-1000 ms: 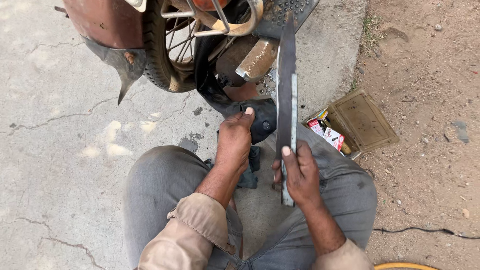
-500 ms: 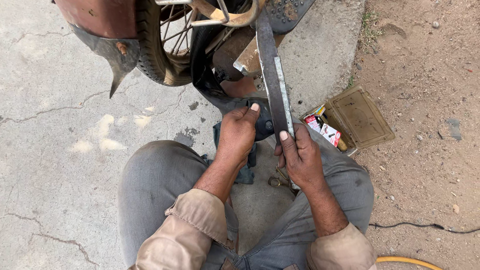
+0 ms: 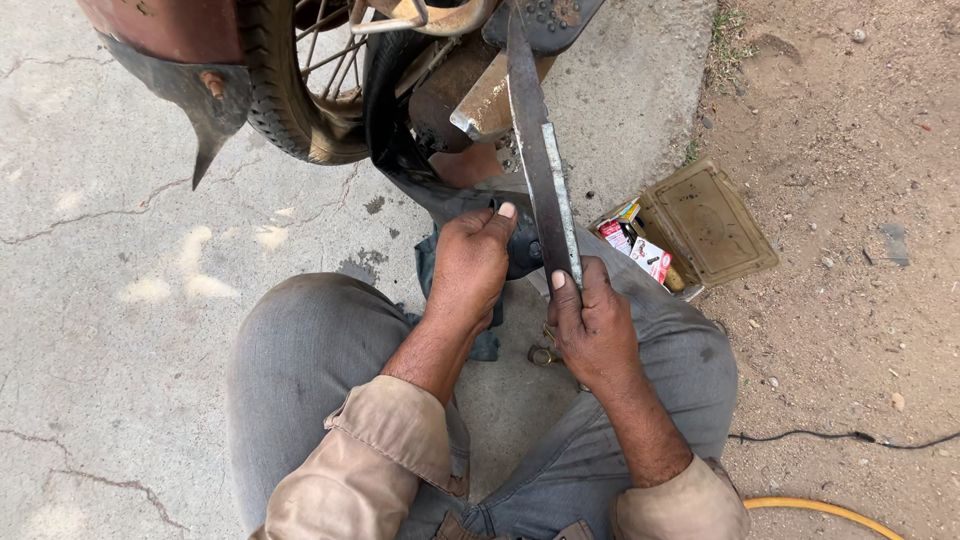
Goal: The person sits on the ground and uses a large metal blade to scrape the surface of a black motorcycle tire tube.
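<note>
Long flat metal bar (image 3: 543,170) stays steady because my right hand (image 3: 592,325) grips its near end, while my left hand (image 3: 470,262) pinches the black rubber tube (image 3: 420,180).

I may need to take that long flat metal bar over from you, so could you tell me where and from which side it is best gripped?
Probably at the near end of the long flat metal bar, where the right hand already wraps it. The bar is thin and flat, and it leans away towards the wheel, so come from the right, clear of the left hand pressing on the black rubber tube.
</note>
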